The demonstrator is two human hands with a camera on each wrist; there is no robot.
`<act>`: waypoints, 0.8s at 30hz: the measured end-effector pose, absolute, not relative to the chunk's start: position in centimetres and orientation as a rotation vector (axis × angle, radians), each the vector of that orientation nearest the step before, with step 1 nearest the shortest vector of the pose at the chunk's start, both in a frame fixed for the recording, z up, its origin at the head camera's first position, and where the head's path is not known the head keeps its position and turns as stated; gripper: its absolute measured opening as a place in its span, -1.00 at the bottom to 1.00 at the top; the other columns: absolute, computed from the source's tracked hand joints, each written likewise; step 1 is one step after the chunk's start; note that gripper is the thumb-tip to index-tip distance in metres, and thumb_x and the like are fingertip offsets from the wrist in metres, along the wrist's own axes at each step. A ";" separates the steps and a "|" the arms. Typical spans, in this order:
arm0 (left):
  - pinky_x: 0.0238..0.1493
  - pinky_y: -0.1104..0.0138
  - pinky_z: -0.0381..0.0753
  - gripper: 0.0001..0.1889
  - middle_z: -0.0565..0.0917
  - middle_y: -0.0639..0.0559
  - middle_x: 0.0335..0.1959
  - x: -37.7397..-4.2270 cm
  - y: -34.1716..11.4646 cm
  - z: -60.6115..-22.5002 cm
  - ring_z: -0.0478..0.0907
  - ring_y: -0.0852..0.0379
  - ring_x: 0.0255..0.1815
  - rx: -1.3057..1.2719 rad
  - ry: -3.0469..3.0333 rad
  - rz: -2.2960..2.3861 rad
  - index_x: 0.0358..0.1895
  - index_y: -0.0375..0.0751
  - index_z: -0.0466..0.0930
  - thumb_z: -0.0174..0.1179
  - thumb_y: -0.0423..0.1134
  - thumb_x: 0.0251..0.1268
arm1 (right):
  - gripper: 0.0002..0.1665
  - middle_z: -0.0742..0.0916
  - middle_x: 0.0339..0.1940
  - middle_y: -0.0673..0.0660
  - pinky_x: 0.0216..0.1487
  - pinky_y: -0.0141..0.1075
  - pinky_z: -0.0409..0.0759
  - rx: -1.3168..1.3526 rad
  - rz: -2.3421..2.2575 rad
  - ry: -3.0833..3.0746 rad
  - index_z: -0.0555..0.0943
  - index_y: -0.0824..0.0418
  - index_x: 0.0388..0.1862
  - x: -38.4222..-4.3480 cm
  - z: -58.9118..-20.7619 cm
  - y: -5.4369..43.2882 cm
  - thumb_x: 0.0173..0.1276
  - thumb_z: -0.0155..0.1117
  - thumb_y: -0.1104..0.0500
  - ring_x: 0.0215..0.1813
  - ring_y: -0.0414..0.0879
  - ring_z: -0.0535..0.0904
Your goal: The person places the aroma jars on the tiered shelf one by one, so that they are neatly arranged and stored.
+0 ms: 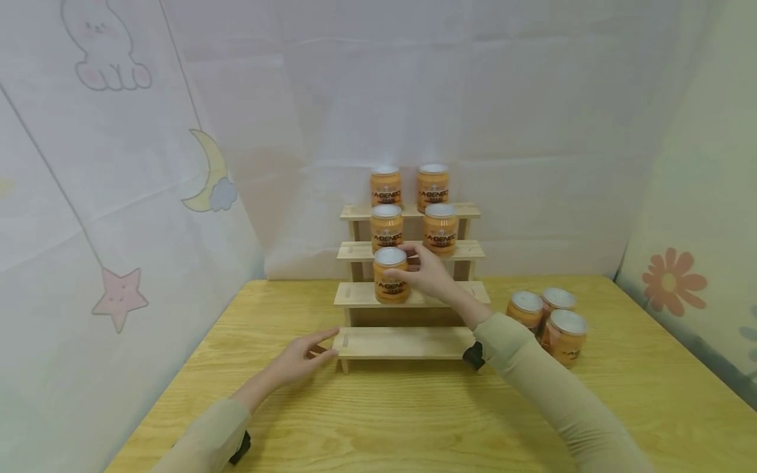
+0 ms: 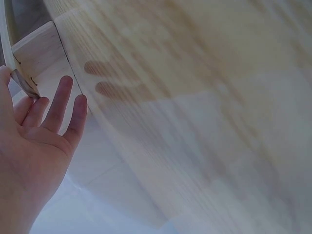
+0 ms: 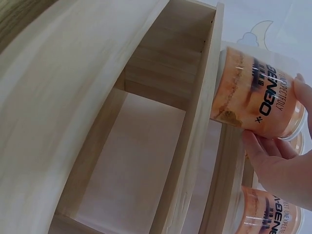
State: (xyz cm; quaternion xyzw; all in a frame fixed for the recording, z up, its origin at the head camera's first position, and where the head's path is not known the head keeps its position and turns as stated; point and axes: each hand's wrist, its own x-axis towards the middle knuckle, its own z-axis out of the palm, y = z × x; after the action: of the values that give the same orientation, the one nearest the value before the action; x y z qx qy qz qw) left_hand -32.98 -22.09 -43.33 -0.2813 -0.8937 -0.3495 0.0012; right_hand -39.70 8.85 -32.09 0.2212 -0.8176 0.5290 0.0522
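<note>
My right hand (image 1: 428, 272) grips an orange can (image 1: 391, 282) with a silver lid and dark lettering, fingers behind it and thumb at its front. That can stands upright at the left part of the second step from the bottom of a wooden stepped stand (image 1: 408, 343). In the right wrist view, the base of the gripped can (image 3: 261, 95) is right at the board's edge. My left hand (image 1: 296, 360) holds the left end of the lowest step between thumb and fingers. Its outer fingers (image 2: 59, 105) stick out past the board in the left wrist view.
Two like cans (image 1: 386, 187) stand on the top step, and two more (image 1: 440, 230) on the step below. Three cans (image 1: 566, 338) are grouped on the wooden table (image 1: 378, 420), right of the stand. Printed cloth (image 1: 532, 131) hangs behind and at both sides.
</note>
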 end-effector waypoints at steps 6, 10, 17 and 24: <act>-0.02 0.11 0.63 -0.42 0.35 -0.21 0.35 -33.0 -22.2 -43.2 0.59 -0.11 0.02 -0.887 -2.803 -1.106 0.41 -0.16 0.22 0.00 0.01 0.42 | -0.21 0.54 0.08 0.11 0.16 -0.18 0.55 0.682 1.602 -2.454 0.37 0.15 0.23 -39.7 -32.1 8.7 0.06 0.47 -0.07 0.13 0.02 0.53; -0.02 0.13 0.63 -0.42 0.35 -0.20 0.35 -32.9 -22.2 -43.1 0.60 -0.10 0.02 -0.885 -2.804 -1.095 0.41 -0.15 0.22 0.00 0.02 0.42 | -0.24 0.54 0.08 0.12 0.17 -0.17 0.54 0.685 1.618 -2.435 0.40 0.15 0.19 -39.7 -32.2 8.6 0.06 0.48 -0.05 0.14 0.03 0.53; -0.01 0.10 0.62 -0.41 0.35 -0.21 0.34 -32.8 -22.3 -43.3 0.59 -0.12 0.01 -0.883 -2.804 -1.103 0.41 -0.15 0.22 0.00 0.03 0.41 | -0.23 0.52 0.14 0.14 0.18 -0.13 0.53 0.682 1.669 -2.436 0.38 0.13 0.24 -39.5 -32.5 8.5 0.09 0.46 -0.04 0.17 0.07 0.51; -0.01 0.12 0.63 -0.40 0.36 -0.20 0.34 -32.9 -22.2 -43.5 0.60 -0.09 0.01 -0.886 -2.805 -1.101 0.41 -0.14 0.23 -0.01 0.05 0.41 | -0.23 0.53 0.19 0.12 0.21 -0.10 0.50 0.718 1.673 -2.454 0.38 0.09 0.26 -39.4 -32.5 8.9 0.11 0.43 -0.09 0.23 0.07 0.48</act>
State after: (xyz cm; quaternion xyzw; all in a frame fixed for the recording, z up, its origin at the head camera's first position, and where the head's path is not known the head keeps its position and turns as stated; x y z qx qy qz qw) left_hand -32.95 -22.23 -43.47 -0.2822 -0.8930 -0.3506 0.0002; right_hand -39.44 8.94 -32.47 0.2348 -0.8024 0.5470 0.0427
